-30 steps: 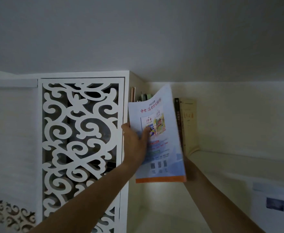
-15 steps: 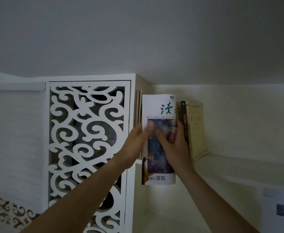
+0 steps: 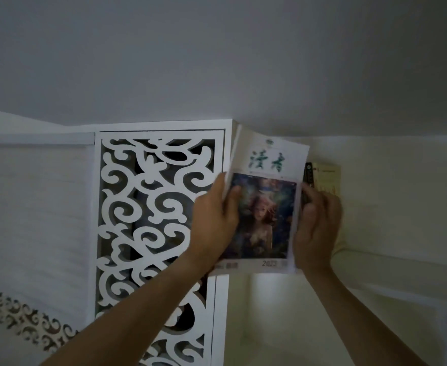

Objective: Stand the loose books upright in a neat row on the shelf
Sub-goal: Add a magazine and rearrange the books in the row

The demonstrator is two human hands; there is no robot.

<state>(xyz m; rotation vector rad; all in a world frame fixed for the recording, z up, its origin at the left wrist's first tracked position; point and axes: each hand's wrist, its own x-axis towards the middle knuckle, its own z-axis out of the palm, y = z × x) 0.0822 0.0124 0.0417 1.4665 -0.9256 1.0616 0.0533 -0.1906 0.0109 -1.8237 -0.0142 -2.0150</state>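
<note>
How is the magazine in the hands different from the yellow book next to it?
The magazine has a colourful picture cover; the yellow book is plain. The magazine is held up by the left hand and right hand; the yellow book stands on the shelf. The magazine looks larger. Both are upright.

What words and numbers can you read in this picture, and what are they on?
"读者": big green title at the top of the magazine cover.
"2023": bottom edge of the same cover.
Small print beside "2023": too blurred to read.
Dark spine and yellow book lettering: too small to read.
</note>
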